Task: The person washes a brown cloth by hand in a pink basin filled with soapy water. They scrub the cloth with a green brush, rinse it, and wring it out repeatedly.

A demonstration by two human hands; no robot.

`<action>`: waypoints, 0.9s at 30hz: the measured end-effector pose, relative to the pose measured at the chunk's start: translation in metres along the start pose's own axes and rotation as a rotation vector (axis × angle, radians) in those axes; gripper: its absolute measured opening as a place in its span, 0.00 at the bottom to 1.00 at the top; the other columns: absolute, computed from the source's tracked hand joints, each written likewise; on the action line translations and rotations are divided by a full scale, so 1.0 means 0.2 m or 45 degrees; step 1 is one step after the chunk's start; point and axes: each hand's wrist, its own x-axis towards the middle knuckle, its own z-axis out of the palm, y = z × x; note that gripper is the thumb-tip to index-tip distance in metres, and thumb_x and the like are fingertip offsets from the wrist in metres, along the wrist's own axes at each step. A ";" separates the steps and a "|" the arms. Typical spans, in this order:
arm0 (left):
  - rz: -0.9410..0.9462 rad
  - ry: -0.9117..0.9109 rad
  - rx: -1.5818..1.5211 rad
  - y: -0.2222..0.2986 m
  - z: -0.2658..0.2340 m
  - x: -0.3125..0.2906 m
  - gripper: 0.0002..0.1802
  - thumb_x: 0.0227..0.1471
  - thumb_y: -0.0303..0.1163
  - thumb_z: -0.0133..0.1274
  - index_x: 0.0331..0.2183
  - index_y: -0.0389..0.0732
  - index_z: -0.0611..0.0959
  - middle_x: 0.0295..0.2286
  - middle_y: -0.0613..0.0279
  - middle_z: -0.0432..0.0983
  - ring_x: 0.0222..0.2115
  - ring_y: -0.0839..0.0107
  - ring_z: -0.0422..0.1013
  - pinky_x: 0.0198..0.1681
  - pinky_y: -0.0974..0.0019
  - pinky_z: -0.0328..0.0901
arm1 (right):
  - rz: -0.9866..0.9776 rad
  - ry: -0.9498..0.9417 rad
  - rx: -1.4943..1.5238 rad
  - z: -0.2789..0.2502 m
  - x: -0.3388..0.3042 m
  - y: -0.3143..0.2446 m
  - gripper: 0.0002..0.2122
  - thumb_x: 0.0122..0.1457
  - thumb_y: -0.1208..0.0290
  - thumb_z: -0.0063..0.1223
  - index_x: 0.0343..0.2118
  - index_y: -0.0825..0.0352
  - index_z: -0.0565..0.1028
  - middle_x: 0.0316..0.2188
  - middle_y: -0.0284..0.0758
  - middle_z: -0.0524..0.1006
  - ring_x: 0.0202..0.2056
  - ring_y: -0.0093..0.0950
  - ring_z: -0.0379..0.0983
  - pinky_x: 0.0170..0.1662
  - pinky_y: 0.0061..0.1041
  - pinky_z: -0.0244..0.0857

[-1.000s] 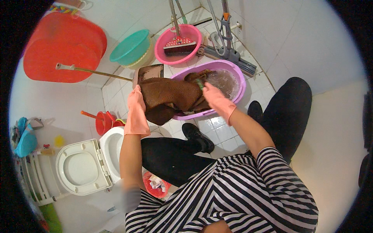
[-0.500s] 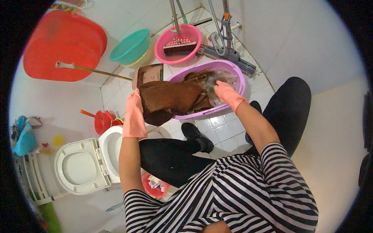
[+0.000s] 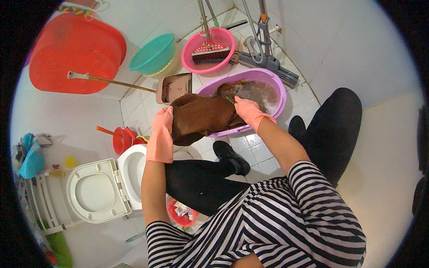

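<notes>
A wet brown cloth [image 3: 199,114] with a textured weave stretches from my left hand into a purple oval tub [image 3: 280,96] of murky, sudsy water. My left hand [image 3: 161,127], in a pink rubber glove, is closed on the cloth's near left edge and lifts it past the tub's rim. My right hand [image 3: 250,111], gloved likewise, is closed over the cloth's other end inside the tub. A small green thing [image 3: 230,99] shows at its fingertips; its kind is hard to make out.
Behind the tub stand a pink basin [image 3: 187,56] with a broom [image 3: 210,51] in it and a grey mop [image 3: 272,64]. A dustpan [image 3: 174,87] lies close to the cloth. Left are a teal basin [image 3: 154,53], a toilet [image 3: 96,192] and a small waste bin [image 3: 178,216].
My right hand has moved left from the foamy water onto the cloth. My left hand has shifted slightly right and down, still holding the cloth, and more water shows in the tub.
</notes>
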 end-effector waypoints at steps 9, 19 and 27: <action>-0.285 -0.179 -0.255 0.19 0.01 -0.14 0.24 0.63 0.47 0.55 0.46 0.33 0.85 0.36 0.51 0.84 0.39 0.59 0.78 0.46 0.58 0.69 | -0.273 0.193 0.625 -0.03 -0.17 -0.50 0.22 0.68 0.59 0.40 0.63 0.60 0.68 0.49 0.54 0.79 0.53 0.55 0.74 0.56 0.49 0.67; -0.201 -0.098 -0.167 0.38 -0.05 -0.28 0.23 0.63 0.45 0.56 0.51 0.39 0.84 0.41 0.53 0.85 0.43 0.58 0.79 0.50 0.59 0.69 | -0.023 0.228 0.383 -0.12 -0.13 -0.17 0.20 0.67 0.61 0.47 0.58 0.62 0.75 0.53 0.46 0.79 0.52 0.51 0.76 0.54 0.48 0.71; -0.151 -0.072 0.109 0.60 -0.18 -0.42 0.23 0.63 0.46 0.56 0.51 0.39 0.84 0.42 0.55 0.85 0.44 0.59 0.78 0.51 0.59 0.68 | 0.182 -0.017 0.214 -0.03 -0.03 -0.09 0.18 0.67 0.60 0.43 0.58 0.55 0.72 0.47 0.49 0.82 0.50 0.48 0.79 0.52 0.50 0.70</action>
